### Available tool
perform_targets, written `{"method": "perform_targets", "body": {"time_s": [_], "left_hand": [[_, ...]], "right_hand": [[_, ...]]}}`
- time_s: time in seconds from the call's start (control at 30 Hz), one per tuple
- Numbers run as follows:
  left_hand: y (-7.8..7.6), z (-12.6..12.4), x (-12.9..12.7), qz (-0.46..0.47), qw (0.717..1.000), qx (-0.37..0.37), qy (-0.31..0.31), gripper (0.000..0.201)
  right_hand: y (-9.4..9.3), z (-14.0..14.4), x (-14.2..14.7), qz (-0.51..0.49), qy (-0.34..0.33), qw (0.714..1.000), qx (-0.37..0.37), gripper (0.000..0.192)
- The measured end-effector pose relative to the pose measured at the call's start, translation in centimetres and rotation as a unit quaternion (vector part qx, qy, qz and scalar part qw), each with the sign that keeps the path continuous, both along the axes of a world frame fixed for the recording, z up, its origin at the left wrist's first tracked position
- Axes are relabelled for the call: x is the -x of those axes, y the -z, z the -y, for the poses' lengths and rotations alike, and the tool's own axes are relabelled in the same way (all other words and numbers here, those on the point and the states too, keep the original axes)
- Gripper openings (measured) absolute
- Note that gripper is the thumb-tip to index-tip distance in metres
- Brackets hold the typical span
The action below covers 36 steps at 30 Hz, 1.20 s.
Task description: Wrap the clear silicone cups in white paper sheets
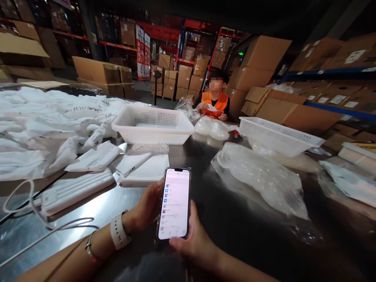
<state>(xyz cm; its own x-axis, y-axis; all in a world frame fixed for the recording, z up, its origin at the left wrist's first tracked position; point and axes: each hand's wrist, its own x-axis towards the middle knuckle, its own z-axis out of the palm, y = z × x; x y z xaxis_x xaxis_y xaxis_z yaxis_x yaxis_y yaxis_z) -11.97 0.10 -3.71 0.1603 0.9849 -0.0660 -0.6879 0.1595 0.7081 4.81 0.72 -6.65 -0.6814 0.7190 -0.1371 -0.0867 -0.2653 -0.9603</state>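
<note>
A smartphone [174, 207] with a lit screen showing a list is held upright between my two hands above the dark table. My left hand [147, 205] grips its left edge; the fingertips go out of sight behind it. Around the right edge and lower corner closes my right hand [195, 239], its thumb at the bottom of the screen. A white watch strap [120, 230] and a thin bracelet are on my left wrist. Just beyond the phone lie flat white packets [147, 170], and to their left is a long white device [78, 192] with a cable.
A white plastic basket [152, 135] stands behind the phone, another basket [279, 137] to the right. Clear plastic bags [258, 176] lie at right, piled white packages [58, 121] at left. Across the table sits a person in an orange vest [216, 102]. Cartons and shelving fill the background.
</note>
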Motion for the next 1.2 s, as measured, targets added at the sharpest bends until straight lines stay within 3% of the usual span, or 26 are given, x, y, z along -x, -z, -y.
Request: {"method": "perform_targets", "body": {"time_s": [0.1,0.2,0.37,0.73,0.97,1.2], "left_hand": [[0.4,-0.2,0.2,0.001,0.999,0.035,0.014,0.045],[0.7,-0.2,0.3,-0.009,0.999,0.032,0.034,0.044],[1.1,0.0,0.3,-0.010,0.999,0.033,0.016,0.027],[1.8,-0.3,0.5,-0.005,0.999,0.036,0.009,0.025],[1.4,-0.3,0.4,0.003,0.996,0.070,0.045,0.044],[0.9,-0.4,0.3,0.009,0.997,0.075,0.026,0.046]], "right_hand": [[-0.2,-0.3,-0.2,0.062,-0.033,0.997,-0.013,0.073],[-0.5,-0.4,-0.2,0.074,-0.045,0.996,-0.002,0.057],[-0.4,-0.4,-0.2,0.087,-0.050,0.995,0.013,0.060],[-0.6,-0.5,-0.2,0.076,-0.052,0.996,0.022,0.065],[-0.9,-0.5,-0.1,0.070,-0.055,0.996,0.023,0.060],[-0.8,-0.5,-0.2,0.081,-0.061,0.994,0.031,0.062]]}}
